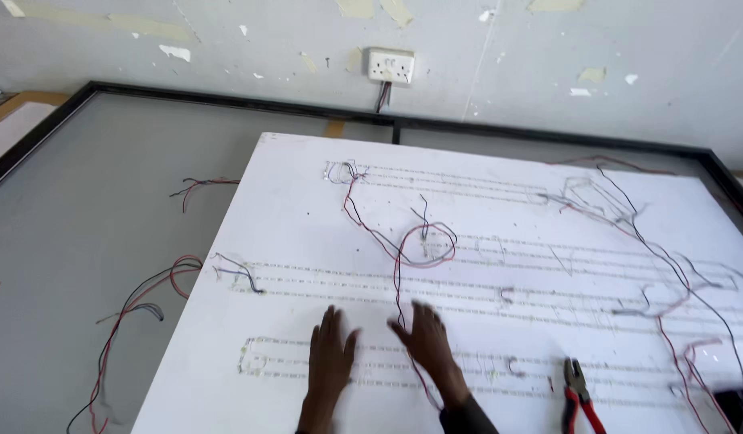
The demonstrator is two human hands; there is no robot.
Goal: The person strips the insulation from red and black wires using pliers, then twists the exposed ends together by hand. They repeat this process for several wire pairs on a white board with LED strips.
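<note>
Fingers of the left hand [329, 363] are spread and laid flat, palm down, gripping nothing. Fingers of the right hand [426, 341] are likewise extended and open, though blurred, so contact at the fingertips cannot be confirmed. Both hands rest on the white board [291, 209], either side of a red and black wire [398, 281] that runs down between them and passes under or beside the right wrist.

The hands lie across the lowest of several light strips [371, 366] fixed in paired rows along the board. Higher up, the wire forms a loop near the board's middle.

Assessment: the wire appears thin, limp and light; it should be pinched between thumb and forefinger along a free run, not at its joints with the strips, which look fragile. The board looks stiff, broad and light, best pressed flat or taken at its edges.

Red-handled pliers [578, 394] lie to the right, apart from both hands. Loose wires [138, 309] trail over the grey table [106, 185] to the left. A wall socket [390, 66] sits above.
</note>
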